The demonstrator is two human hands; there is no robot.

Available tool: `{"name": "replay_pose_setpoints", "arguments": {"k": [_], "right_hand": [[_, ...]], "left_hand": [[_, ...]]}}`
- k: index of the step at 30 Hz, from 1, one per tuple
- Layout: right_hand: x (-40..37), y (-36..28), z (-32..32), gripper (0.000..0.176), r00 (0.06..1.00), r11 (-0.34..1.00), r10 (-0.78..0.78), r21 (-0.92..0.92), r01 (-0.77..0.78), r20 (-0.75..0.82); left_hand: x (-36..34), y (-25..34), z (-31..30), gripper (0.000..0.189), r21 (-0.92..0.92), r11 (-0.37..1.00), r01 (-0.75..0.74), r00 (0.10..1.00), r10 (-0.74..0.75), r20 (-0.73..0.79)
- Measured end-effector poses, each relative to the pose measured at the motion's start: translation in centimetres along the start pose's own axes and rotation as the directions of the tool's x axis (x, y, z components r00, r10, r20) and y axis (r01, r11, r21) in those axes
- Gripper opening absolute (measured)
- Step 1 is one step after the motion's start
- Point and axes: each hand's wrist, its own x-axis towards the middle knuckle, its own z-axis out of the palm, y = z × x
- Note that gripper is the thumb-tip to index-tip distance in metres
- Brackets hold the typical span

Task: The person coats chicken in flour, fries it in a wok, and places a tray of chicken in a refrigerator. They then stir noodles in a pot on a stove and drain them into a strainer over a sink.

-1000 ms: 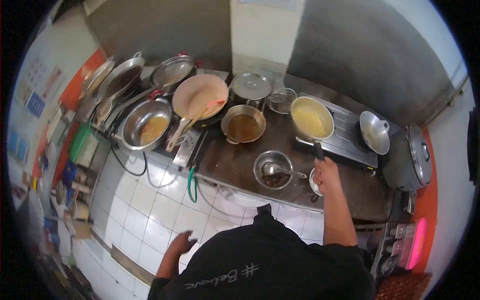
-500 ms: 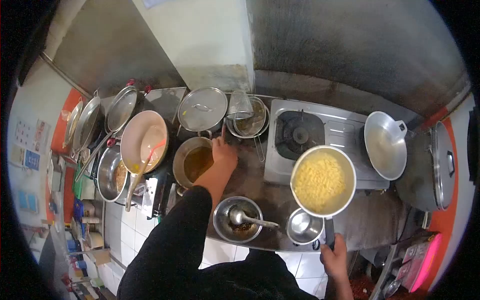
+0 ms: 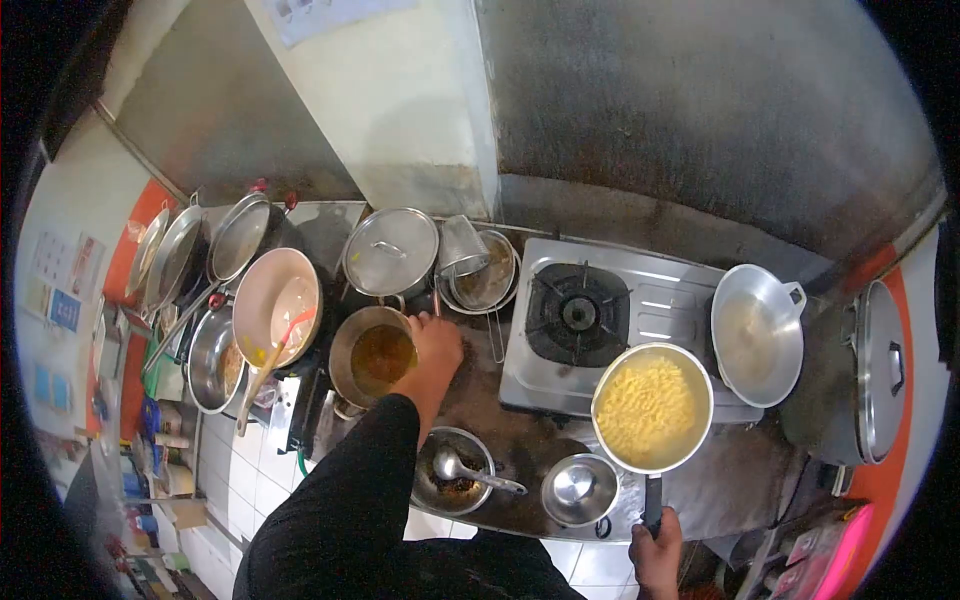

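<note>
My right hand (image 3: 655, 545) grips the black handle of a metal pan of yellow noodles (image 3: 652, 405), held over the dark counter in front of the bare gas burner (image 3: 578, 312). My left hand (image 3: 437, 340), in a black sleeve, reaches across the counter. It rests with curled fingers at the right rim of a pot of brown liquid (image 3: 375, 355). A thin dark thing pokes out above the fingers; I cannot tell whether the hand grips it. Just beyond the hand lies a wire strainer (image 3: 488, 285) with a tilted metal cup (image 3: 462, 245) on it.
Near the counter's front edge stand a bowl with a spoon (image 3: 452, 480) and a small steel bowl (image 3: 578, 490). A lidded pot (image 3: 390, 250), a pink pan with a spatula (image 3: 277, 295) and more pans crowd the left. An empty wok (image 3: 755, 330) and a large lidded pot (image 3: 880, 370) stand at the right.
My right hand lifted the noodle pan off the burner and drew it toward me. My left arm came up from my side, reached to the strainer, then drew back a little toward the brown pot.
</note>
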Motion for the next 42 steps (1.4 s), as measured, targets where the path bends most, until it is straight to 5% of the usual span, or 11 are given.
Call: {"name": "replay_pose_setpoints", "arguments": {"k": [3, 6, 9, 13, 20, 22, 24, 25, 28, 34, 42], "right_hand": [[0.3, 0.2, 0.0, 0.021, 1.0, 0.999, -0.01, -0.047, 0.011, 0.028], [0.9, 0.9, 0.2, 0.02, 0.999, 1.0, 0.001, -0.019, -0.001, 0.047], [0.0, -1.7, 1.6, 0.014, 0.931, 0.841, -0.326, -0.4, 0.364, 0.161], [0.1, 0.2, 2.2, 0.014, 0.928, 0.83, -0.318, -0.416, 0.372, 0.194], [-1.6, -0.2, 6.8, 0.012, 0.88, 0.794, -0.353, -0.396, 0.462, 0.318], [-2.2, 0.5, 8.9, 0.012, 0.814, 0.71, -0.428, -0.412, 0.572, 0.393], [-3.9, 0.5, 12.1, 0.011, 0.468, 0.306, -0.697, -0.364, 0.88, 0.543], [-6.7, 0.2, 14.0, 0.013, 0.631, 0.477, -0.578, -0.413, 0.776, 0.518], [-14.2, 0.2, 20.4, 0.017, 0.783, 0.795, -0.339, -0.287, 0.535, 0.522], [-32.4, 4.4, 36.1, 0.018, 0.648, 0.799, -0.195, -0.264, 0.541, 0.736], [-57.2, 15.4, 57.6, 0.02, 0.24, 0.883, 0.147, -0.236, 0.405, 0.96]], "left_hand": [[-1.3, -0.1, 0.1, 0.036, -0.037, 0.999, -0.015, 0.986, 0.009, -0.165], [-3.3, -0.7, -1.6, 0.047, -0.419, 0.907, -0.045, 0.986, -0.027, -0.164], [-5.3, -1.8, -4.7, 0.042, -0.726, 0.666, -0.17, 0.943, -0.104, -0.316], [-7.3, -4.5, -5.6, 0.038, -0.722, 0.624, -0.298, 0.884, -0.106, -0.456], [-26.0, -20.1, -7.1, 0.017, -0.897, 0.091, -0.432, 0.889, -0.128, -0.44], [-34.5, -26.9, -3.0, 0.015, -0.923, 0.119, -0.365, 0.915, -0.135, -0.379], [-45.4, -33.3, 2.4, 0.013, -0.885, 0.223, -0.41, 0.872, -0.19, -0.452], [-51.4, -36.3, 4.7, 0.014, -0.921, 0.206, -0.331, 0.913, -0.177, -0.368], [-69.6, -40.7, 12.5, 0.021, -0.997, 0.016, -0.078, 0.965, -0.25, -0.08], [-93.2, -40.2, 32.5, 0.024, -0.831, -0.545, 0.112, 0.731, -0.521, 0.441], [-108.2, -42.3, 58.8, 0.048, -0.614, -0.777, 0.138, 0.508, -0.477, 0.717]]}}
